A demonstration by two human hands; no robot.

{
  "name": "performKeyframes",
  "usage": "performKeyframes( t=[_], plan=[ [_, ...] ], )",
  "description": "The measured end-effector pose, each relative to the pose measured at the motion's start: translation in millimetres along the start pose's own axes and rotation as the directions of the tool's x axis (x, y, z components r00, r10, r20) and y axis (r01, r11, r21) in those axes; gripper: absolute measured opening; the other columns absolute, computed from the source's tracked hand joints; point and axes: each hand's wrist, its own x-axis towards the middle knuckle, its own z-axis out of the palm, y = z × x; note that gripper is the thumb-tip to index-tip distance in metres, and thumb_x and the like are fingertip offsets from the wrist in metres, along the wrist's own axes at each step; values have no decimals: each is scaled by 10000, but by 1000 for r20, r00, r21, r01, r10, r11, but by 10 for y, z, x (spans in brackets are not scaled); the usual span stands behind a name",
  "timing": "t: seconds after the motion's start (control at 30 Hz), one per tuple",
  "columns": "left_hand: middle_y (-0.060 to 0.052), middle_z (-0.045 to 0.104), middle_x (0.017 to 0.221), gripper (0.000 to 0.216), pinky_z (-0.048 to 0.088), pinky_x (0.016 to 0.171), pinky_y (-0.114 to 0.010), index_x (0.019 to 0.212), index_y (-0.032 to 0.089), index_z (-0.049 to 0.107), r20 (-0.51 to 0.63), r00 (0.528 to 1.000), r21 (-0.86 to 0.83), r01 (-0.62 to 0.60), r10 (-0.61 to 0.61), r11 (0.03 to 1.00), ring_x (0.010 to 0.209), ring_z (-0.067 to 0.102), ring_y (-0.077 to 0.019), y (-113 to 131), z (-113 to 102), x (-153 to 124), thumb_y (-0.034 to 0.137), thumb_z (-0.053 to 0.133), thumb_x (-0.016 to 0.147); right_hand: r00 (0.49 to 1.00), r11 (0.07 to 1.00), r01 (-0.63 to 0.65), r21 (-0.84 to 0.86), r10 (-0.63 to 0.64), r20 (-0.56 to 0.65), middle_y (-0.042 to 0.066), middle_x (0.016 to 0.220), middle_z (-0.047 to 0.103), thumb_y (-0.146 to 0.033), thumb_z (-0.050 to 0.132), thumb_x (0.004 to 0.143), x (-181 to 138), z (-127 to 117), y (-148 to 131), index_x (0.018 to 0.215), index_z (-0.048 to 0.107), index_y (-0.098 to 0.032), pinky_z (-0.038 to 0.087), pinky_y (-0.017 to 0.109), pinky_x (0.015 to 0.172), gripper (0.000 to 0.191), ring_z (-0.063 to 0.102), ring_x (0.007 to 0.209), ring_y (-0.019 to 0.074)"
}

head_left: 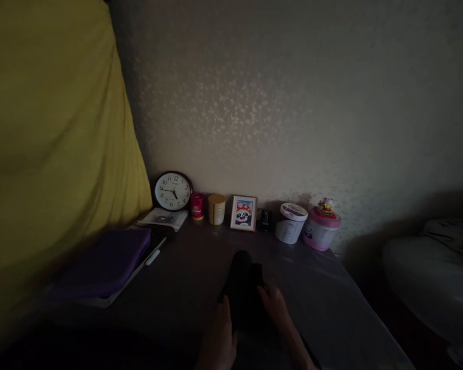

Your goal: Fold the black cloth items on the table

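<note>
Low in the middle of the head view, both hands are closed around a black object [241, 288] above the dark table. Its far end is rounded, with a squarer part beside it on the right; the dim light hides what kind of thing it is. My left hand [219, 334] grips its near left side, thumb pointing forward along the edge. On the right edge, farther forward, my right hand [273, 303] holds it with bent fingers. Parts of the fingers of both hands are lost in the dark beneath the object.
Along the wall stand a clock [173, 191], a red can [197, 206], a yellow can [216, 209], a framed panda picture [244, 213], a white tub [290, 223] and a pink tub [321, 229]. A purple folder [104, 262] lies left, near a yellow curtain [54, 128].
</note>
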Motion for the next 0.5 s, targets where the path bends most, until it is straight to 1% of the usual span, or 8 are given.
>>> performKeyframes(
  t=[0.07,0.2,0.3,0.4,0.5],
  plan=[
    [-186,245,1414,655,274,1033,-310,1362,10,92,-1,1000,-7,-14,14,1000,1288,283,-213,-12,8,5,145,359,779,1000,1000,3,20,-2,-13,99,878,685,-320,445,752,21,5,-66,941,631,-168,463,294,701,305,637,837,231],
    [-195,247,1410,644,278,1034,-326,1359,2,107,-19,1000,-36,-23,22,999,1282,295,-221,-45,7,20,162,346,783,998,995,-30,91,35,-58,79,816,688,-345,482,732,73,23,-193,957,634,-166,465,293,663,325,637,781,226],
    [-175,258,1412,642,250,1049,-322,1359,8,139,-40,999,-66,-22,20,998,1294,270,-210,-79,-9,44,201,349,784,998,988,-23,155,32,-57,61,762,683,-372,485,729,117,42,-289,961,638,-162,463,284,629,348,631,751,219],
    [-169,267,1410,642,239,1054,-306,1354,3,170,-51,999,-90,-9,5,996,1295,269,-201,-123,-9,76,215,357,778,999,981,-13,193,22,-43,54,695,669,-383,481,730,165,80,-384,978,634,-130,459,281,602,386,623,699,214],
    [-165,288,1403,636,242,1051,-308,1352,14,188,-77,997,-107,-5,-3,994,1280,303,-197,-171,33,109,213,358,772,1000,978,-7,210,12,-22,57,721,675,-368,494,727,213,148,-459,1002,625,-122,467,285,617,392,622,693,206]
  ],
)
